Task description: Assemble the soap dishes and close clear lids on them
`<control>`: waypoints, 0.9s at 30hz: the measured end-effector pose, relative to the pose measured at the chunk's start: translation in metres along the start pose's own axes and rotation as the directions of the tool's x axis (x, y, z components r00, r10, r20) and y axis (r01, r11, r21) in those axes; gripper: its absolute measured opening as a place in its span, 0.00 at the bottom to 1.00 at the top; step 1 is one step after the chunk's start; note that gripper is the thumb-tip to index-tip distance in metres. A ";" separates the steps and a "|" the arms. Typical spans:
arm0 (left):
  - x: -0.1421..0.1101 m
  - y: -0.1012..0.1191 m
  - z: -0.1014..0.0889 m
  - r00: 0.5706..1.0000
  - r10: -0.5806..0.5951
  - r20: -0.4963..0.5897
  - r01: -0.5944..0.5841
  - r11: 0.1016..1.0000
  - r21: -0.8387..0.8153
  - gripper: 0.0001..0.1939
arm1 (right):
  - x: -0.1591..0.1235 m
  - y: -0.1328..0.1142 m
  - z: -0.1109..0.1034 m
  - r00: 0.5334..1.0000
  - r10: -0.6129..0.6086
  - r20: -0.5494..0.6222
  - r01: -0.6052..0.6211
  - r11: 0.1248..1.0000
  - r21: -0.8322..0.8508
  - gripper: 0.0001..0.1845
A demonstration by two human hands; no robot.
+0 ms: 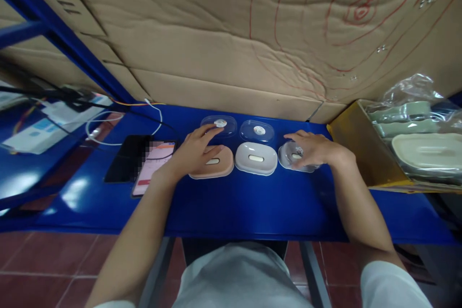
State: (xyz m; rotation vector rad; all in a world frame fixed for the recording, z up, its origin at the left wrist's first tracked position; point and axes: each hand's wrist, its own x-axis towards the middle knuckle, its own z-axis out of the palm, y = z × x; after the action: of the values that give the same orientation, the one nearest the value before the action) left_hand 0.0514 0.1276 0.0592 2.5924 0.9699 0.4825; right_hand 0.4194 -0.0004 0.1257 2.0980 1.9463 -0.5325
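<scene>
Three oval soap-dish-like plastic dishes sit in a row on the blue table: a peach dish (221, 167), a white dish (256, 165) and a greyish dish (285, 162). Over the peach one reaches my left hand (193, 151), fingers apart, their tips near a clear lid (231, 129) with a round sticker. Another clear lid (249, 132) lies behind the white dish. My right hand (312, 148) spans the greyish dish, its fingers and thumb around a clear lid (288, 150) on top of it. The palm hides part of that dish.
At right stands a cardboard box (366, 154) with pale green plastic pieces (407, 118) and clear wrapping. A lit phone (159, 166), a black device (124, 159) and a white cable (87, 130) lie at left. Cardboard sheeting (187, 53) walls the back.
</scene>
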 end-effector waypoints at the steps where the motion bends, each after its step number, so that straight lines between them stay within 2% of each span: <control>1: -0.001 0.000 0.000 1.000 -0.007 0.012 0.007 1.000 0.005 0.30 | 0.001 0.002 0.003 1.000 -0.018 -0.014 0.018 1.000 0.000 0.55; 4: -0.002 -0.001 0.001 0.998 -0.019 0.054 0.019 1.000 -0.006 0.29 | 0.001 0.015 0.008 0.996 -0.087 -0.027 0.089 0.995 0.045 0.49; 8: -0.002 0.001 0.003 0.996 -0.003 0.091 0.006 0.999 -0.036 0.28 | -0.009 0.039 0.001 0.987 -0.154 -0.050 0.161 0.960 0.230 0.54; 11: -0.003 0.003 0.003 0.996 -0.005 0.092 0.007 1.000 -0.024 0.28 | -0.008 0.049 -0.008 0.977 -0.143 -0.159 0.185 0.939 0.290 0.53; 15: -0.003 0.003 0.001 0.991 -0.021 0.129 0.025 0.999 -0.027 0.29 | 0.019 0.049 -0.009 0.927 -0.098 -0.363 0.183 0.961 0.208 0.49; 18: -0.005 0.004 0.000 0.977 -0.053 0.207 0.067 0.996 -0.059 0.32 | 0.042 0.049 0.000 0.897 -0.106 -0.428 0.202 0.961 0.187 0.49; 21: -0.009 0.008 -0.001 0.948 -0.113 0.299 0.131 0.990 -0.043 0.38 | 0.056 0.051 0.010 0.909 -0.108 -0.402 0.198 0.962 0.188 0.48; 24: -0.015 0.014 -0.004 0.935 -0.150 0.322 0.153 0.988 0.015 0.47 | 0.063 0.054 0.020 0.947 -0.128 -0.294 0.189 0.963 0.191 0.47; 27: -0.020 0.017 -0.009 0.926 -0.156 0.344 0.152 0.988 0.040 0.55 | 0.064 0.054 0.023 0.955 -0.158 -0.251 0.212 0.956 0.205 0.45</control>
State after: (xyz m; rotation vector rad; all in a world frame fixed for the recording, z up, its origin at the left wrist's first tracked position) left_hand 0.0427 0.1036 0.0697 2.4689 1.0392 -0.0247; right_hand 0.4735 0.0437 0.0741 2.2119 2.3336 -0.5971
